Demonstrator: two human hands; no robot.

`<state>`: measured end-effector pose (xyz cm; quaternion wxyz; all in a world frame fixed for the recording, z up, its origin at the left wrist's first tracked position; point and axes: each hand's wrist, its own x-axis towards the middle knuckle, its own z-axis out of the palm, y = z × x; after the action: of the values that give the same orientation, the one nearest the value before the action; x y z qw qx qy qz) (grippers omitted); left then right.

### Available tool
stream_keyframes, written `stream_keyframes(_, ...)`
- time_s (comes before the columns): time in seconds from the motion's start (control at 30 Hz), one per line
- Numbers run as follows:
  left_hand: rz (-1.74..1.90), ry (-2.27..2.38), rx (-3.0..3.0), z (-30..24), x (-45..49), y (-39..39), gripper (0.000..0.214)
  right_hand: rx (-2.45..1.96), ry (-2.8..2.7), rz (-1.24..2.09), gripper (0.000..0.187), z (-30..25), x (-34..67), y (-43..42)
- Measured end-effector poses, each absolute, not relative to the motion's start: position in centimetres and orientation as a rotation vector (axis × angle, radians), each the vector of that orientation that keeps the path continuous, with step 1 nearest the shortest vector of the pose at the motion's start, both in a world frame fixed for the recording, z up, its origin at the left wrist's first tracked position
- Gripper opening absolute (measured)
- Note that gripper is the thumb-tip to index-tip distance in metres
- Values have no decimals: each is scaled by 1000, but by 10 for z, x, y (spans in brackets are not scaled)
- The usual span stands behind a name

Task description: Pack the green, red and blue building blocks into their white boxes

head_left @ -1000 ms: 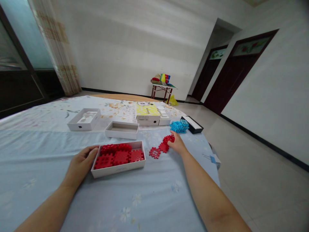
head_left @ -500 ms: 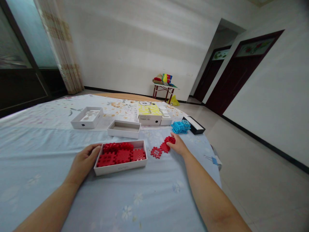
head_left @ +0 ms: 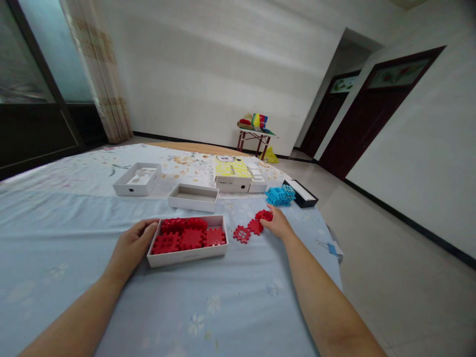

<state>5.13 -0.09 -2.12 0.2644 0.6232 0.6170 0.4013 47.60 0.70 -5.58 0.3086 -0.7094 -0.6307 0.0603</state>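
Note:
A white box filled with red interlocking plastic tiles stands before me on the blue cloth. My left hand grips its left end, fingers at the rim and side wall. To the box's right, my right hand has its fingers closed around a red plastic tile; part of that tile is hidden by the fingers. Beside it lie a solid red tile and a window-patterned red tile, the three close together on the cloth.
Farther back are an open white box, a shallow white box and a yellow-and-white box. A pile of blue interlocking pieces sits against a black box near the table's right edge.
The whole view has shifted very slightly. Both hands keep their places, the left at the box and the right at the red tile.

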Motion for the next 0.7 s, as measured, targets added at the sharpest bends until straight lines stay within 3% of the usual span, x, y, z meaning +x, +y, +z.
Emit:
stream_keyframes(0.2,1107,1676,1667,-19,53,-2,45,-1987,-1681,66,66,-44,469,-1)
stream_keyframes(0.7,1088,1707,1710,-21,51,1,46,-1683,-2096,336,63,-23,494,-2)
